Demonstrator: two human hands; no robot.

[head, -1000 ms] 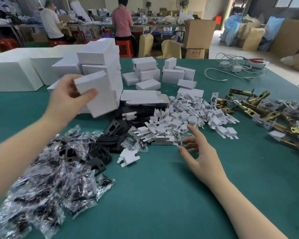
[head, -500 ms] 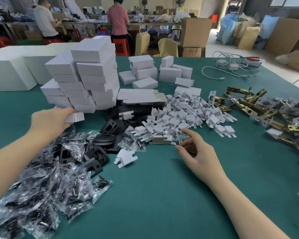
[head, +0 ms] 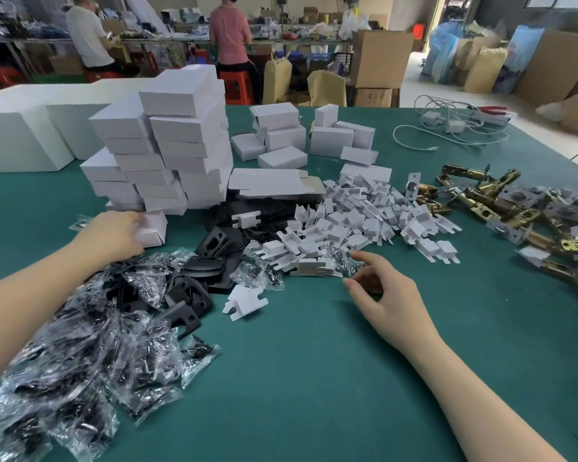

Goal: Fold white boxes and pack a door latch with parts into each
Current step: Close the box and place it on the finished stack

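My left hand (head: 114, 233) grips a closed white box (head: 152, 228) that rests on the green table at the foot of a tall stack of white boxes (head: 167, 145). My right hand (head: 386, 295) hovers low over the table, fingers apart, its fingertips at the edge of a heap of white cardboard inserts (head: 364, 225) and small clear screw bags. Flat unfolded box blanks (head: 274, 181) lie behind black plates (head: 214, 248). Brass door latches (head: 501, 208) are strewn at the right.
A big pile of clear bags with black parts (head: 77, 355) covers the near left. More white boxes (head: 281, 138) stand mid-table, large white cartons (head: 17, 138) at far left, a white cable and charger (head: 447, 128) at far right. Two people work behind the table.
My left hand brought the white box down from the air and set it at the base of the stack. The right hand shifted only slightly near the inserts.
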